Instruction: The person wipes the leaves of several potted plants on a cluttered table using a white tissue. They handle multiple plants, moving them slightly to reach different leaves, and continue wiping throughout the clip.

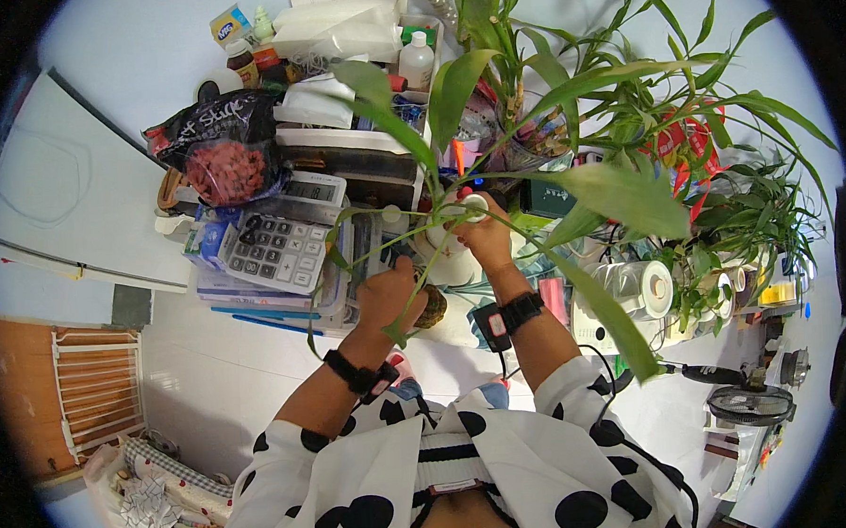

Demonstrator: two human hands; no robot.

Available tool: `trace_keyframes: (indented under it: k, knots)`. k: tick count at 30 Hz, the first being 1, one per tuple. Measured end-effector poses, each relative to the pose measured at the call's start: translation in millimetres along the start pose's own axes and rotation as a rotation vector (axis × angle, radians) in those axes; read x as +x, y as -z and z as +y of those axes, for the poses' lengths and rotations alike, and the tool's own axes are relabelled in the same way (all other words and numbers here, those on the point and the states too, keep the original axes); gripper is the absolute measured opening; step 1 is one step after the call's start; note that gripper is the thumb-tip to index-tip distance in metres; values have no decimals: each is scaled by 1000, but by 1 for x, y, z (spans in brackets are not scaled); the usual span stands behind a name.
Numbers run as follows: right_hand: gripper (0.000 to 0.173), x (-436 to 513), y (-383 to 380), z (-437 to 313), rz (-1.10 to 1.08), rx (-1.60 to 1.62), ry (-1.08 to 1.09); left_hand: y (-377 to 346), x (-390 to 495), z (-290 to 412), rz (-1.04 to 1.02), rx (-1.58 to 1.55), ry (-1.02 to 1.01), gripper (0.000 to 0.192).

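Note:
My right hand (491, 234) is closed around a small white round-topped object (474, 206), possibly a bottle or its cap. Below it stands a larger white container (455, 262), partly covered by leaves. To the left, my left hand (389, 294) is curled with its fingers turned inward; what it may hold is hidden. A brown mottled round object (433, 306) lies against its right side. Green plant leaves (456, 206) hang between the camera and both hands. A large-key calculator (281, 252) rests left of my left hand.
A black printed plastic bag (219, 145) sits beyond the calculator. An organiser (350, 138) holds packets and a white bottle (416, 62). Potted plants (523, 132) crowd the right back. Clear tape rolls (626, 290) stand at right. Blue pens (277, 323) lie near the front edge.

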State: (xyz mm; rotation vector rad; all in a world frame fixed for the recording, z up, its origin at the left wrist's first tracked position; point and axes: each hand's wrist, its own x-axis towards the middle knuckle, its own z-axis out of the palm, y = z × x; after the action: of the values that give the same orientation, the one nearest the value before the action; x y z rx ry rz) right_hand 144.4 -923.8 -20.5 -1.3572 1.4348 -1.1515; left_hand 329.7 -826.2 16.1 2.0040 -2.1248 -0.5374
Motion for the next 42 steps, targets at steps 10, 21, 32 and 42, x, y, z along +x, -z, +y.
trace_keyframes:
  k: [10, 21, 32, 42]
  knots:
    - [38, 11, -15, -6, -32, -163, 39, 4, -35, -25, 21, -111, -102, 48]
    - [48, 5, -12, -6, -6, -211, 168, 0, -31, -24, 23, -30, -110, 45]
    - [34, -137, 46, 74, -70, -216, -116, -15, -1, -15, 32, -35, 46, 53]
    - [24, -247, 96, 130, -132, -149, -322, -50, 20, 73, -65, 45, -261, 37]
